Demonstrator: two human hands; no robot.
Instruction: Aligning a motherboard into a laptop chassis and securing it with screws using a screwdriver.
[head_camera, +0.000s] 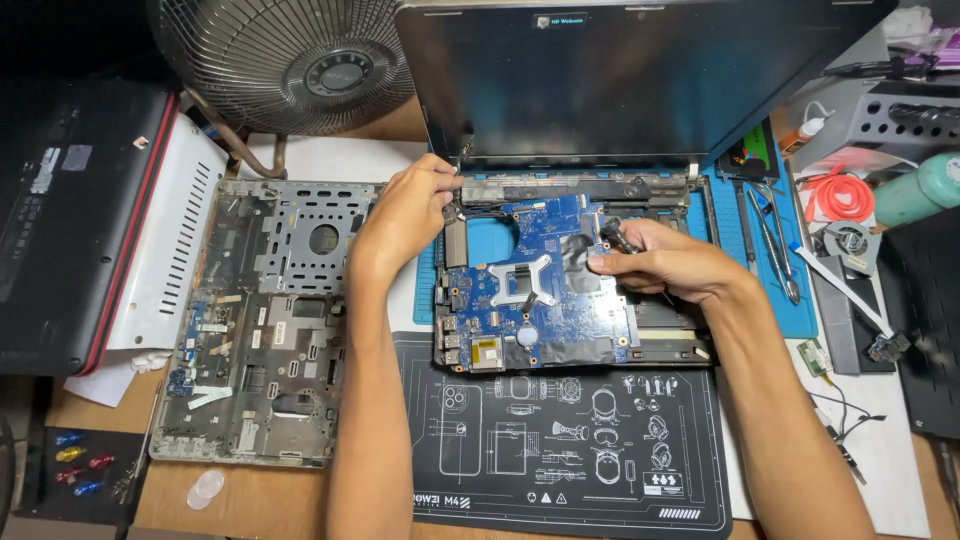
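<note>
- My left hand (405, 212) grips the laptop base's (660, 190) back-left corner, fingers curled on the hinge.
- My right hand (665, 262) pinches a small black connector (612, 236) over the blue circuit board (535, 285).
- A removed metal cover (260, 320) lies on the tabletop's left side.

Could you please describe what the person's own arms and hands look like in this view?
Both forearms are bare up to the frame's bottom edge, with no sleeves showing. The left hand and right hand wear no gloves, and no rings, watch or wrist strap can be seen. Fingernails look short.
</note>
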